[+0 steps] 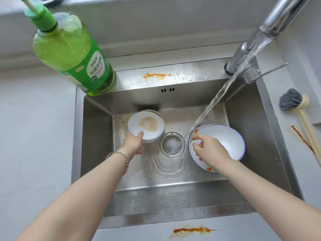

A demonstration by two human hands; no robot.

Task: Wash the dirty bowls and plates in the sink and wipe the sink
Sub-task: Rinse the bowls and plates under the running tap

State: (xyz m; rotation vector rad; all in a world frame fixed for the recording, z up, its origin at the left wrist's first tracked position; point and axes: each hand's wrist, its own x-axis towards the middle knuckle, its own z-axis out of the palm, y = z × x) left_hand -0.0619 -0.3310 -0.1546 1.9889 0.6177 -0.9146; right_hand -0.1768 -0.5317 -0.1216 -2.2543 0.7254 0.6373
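Left hand (134,142) pinches the bowl (147,124) left of the drain (172,144), right hand (211,148) curls on the plate (203,165), grip unclear; wet, either could slip and chip.

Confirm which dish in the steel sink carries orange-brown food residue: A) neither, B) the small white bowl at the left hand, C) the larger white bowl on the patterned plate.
B: the small white bowl, gripped at its rim by the left hand, has an orange-brown smear inside, while the larger white bowl looks clean.
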